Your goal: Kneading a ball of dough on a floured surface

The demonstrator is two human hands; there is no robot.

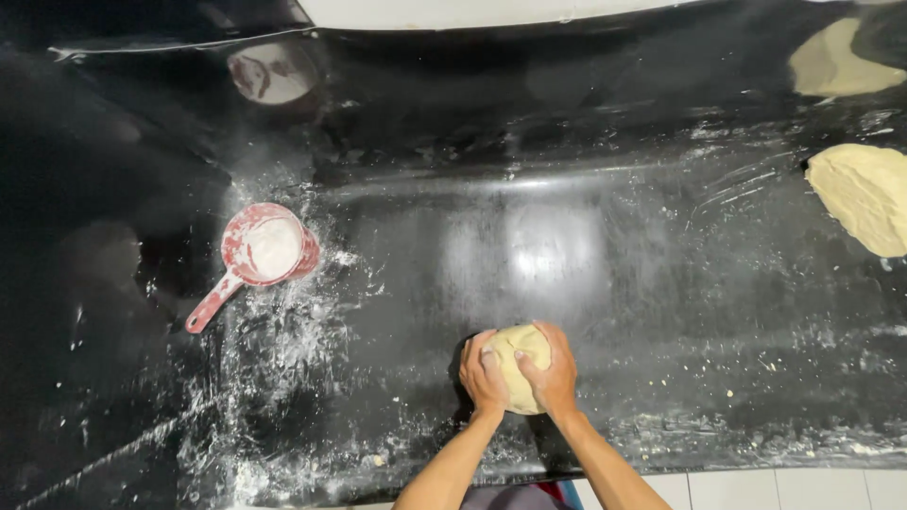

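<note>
Both forearms rise from the bottom edge of the frame, just right of centre, and meet at a dough ball low in the picture. Left hand cups the ball's left side with its fingers curled over the top edge; right hand covers the right side and top, fingers wrapped down over the dough. Each grip is pressed around the ball, so the dough sits squeezed between the two palms, with only its middle strip and lower edge showing. It rests on the black surface, which is glossy and reflects a pale light patch just above the hands.

Flour is scattered in white streaks across the lower left of the surface, well apart from the hands. At centre left stands a red scoop with a handle pointing to the lower left; it holds white flour and is dusted with it.

At the right edge, well away from the hands, lies a flattened dough sheet, partly cut off by the frame. Above it, in the upper right corner, shows its pale reflection.
</note>
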